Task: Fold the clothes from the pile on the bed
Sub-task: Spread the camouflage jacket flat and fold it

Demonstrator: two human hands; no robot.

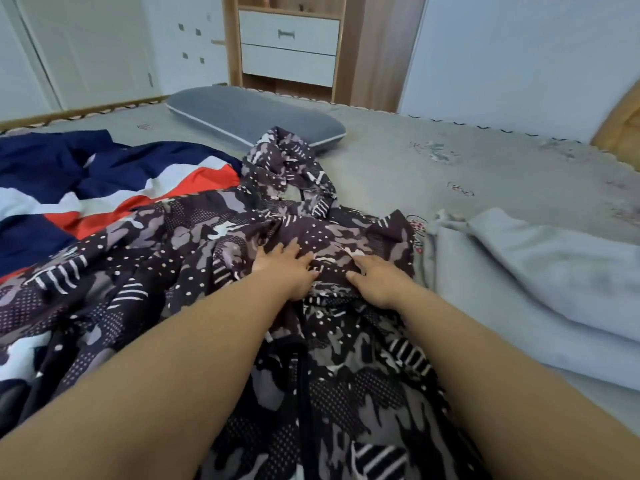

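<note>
The patterned hooded jacket (pixel 221 258) lies spread on the bed (pixel 467 161), its long axis running from the near edge away toward the far edge, hood (pixel 291 168) farthest from the person and pointing at the grey pillow (pixel 249 116). A dark zip line runs down its middle toward the near edge, roughly between the two forearms. Both hands sit on its upper chest, just below the hood. The left hand (pixel 284 268) lies flat with fingers spread, pressing the cloth down. The right hand (pixel 374 278) rests just beside it, fingers bent a little at a fold; whether it pinches that fold or only presses on it is hard to tell through the blur. The hands are about equally near the collar, so the next smoothing or folding move would likely run outward from this centre line toward the sleeves. At the left edge the jacket overlaps a navy, white and red garment (pixel 104 188). Toward the right edge lies a pale grey folded cloth (pixel 540 271), just beside the jacket's shoulder.
</note>
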